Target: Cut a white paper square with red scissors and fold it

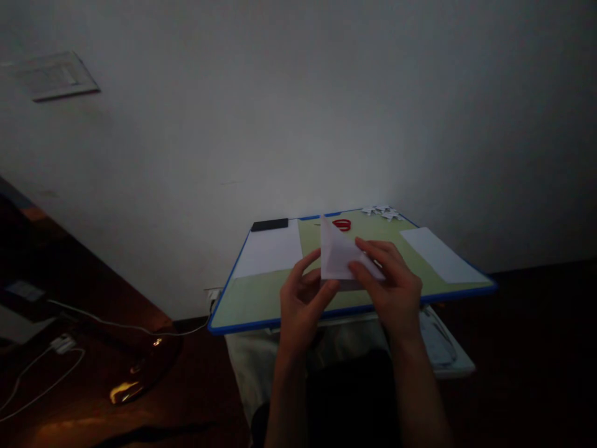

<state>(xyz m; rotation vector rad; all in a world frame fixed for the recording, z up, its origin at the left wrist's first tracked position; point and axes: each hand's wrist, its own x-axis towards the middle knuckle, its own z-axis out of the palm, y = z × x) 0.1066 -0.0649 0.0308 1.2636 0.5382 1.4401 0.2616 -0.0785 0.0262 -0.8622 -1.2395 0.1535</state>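
Note:
Raised over the board, a folded white sheet of paper (336,252) forms a triangle with a tall point at its left. My left hand (305,298) pinches its lower left edge between thumb and fingers. On the other side, my right hand (389,274) has its thumb on the front face and its fingers behind the sloping edge. Behind the paper lie scissors with red handles (342,224), their blades partly covered by it. Flat white paper (270,249) rests at the board's left, and another white sheet (441,255) at its right.
The light green board (261,298) has a blue rim and stands against the wall (298,124). A black flat object (269,225) lies at its back left, small folded white papers (383,212) at its back right. White cables (135,326) hang at the left.

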